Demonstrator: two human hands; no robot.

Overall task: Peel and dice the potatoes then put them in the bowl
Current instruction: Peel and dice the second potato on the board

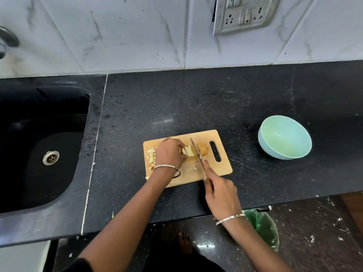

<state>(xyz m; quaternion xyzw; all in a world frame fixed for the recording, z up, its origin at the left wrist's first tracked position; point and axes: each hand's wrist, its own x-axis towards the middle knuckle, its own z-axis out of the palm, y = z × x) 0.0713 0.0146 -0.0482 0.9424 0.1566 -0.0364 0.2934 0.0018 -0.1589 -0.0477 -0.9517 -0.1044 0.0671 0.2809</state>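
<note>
Presses down with the left hand (170, 152), fingers curled, on a bundle of pale peeled potato strips (188, 151) near the middle of the light wooden cutting board (216, 169) with a slot handle. Grips with the right hand (222, 195) the narrow steel knife (195, 152), index finger stretched along its back, handle hidden inside the fist. Blade edge down on the strips, just beside the left fingertips, tip pointing away from the body. Hands apart, each closed on its own thing, with the blade between them.

On the far side of the blade, touching it, a sliced yellow-brown potato piece (203, 149). Behind the left hand, at the left edge of the board, a heap of small potato cubes (151, 157), and one loose cube near the knife. A thin silver bangle on each wrist.

Well to the right of the board, on the black speckled countertop (196, 103), a round pale-green plastic bowl (284, 137), upright, its smooth inside in full view. To the left, a black sink (29, 183) with a metal drain. Below the counter edge, a green-lined bin (263, 226), contents not clear.
</note>
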